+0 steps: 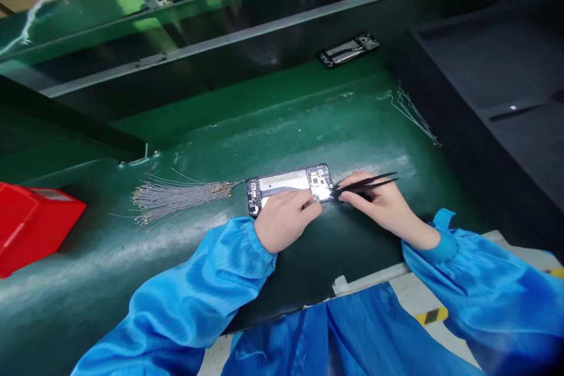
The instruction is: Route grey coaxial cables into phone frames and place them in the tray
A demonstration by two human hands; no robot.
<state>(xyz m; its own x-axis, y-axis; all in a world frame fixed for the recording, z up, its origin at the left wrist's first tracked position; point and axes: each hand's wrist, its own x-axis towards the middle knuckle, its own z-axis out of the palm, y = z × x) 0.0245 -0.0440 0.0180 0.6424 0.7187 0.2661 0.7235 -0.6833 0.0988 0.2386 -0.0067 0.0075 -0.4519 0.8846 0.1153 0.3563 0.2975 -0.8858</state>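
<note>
An opened smartphone (286, 179) with its inner boards exposed lies on the green mat in front of me. My left hand (286, 220) rests over its near edge, fingers curled against it near the circuit board, so part of the phone is hidden. Black tweezers (370, 184) are pinched in my right hand (383, 202), their tips touching or close to the phone's right end; which of the two I cannot tell. To the left of the phone spreads a bundle of thin grey cables (185, 197) with gold-coloured ends.
Near the back strip lies a second opened phone (348, 50). Several loose cables (412, 111) are at the right, beside a black tray (476, 117) holding a dark thin tool (515, 113). A red bin (39, 220) stands at far left. Behind the partition, part of another person's hand shows.
</note>
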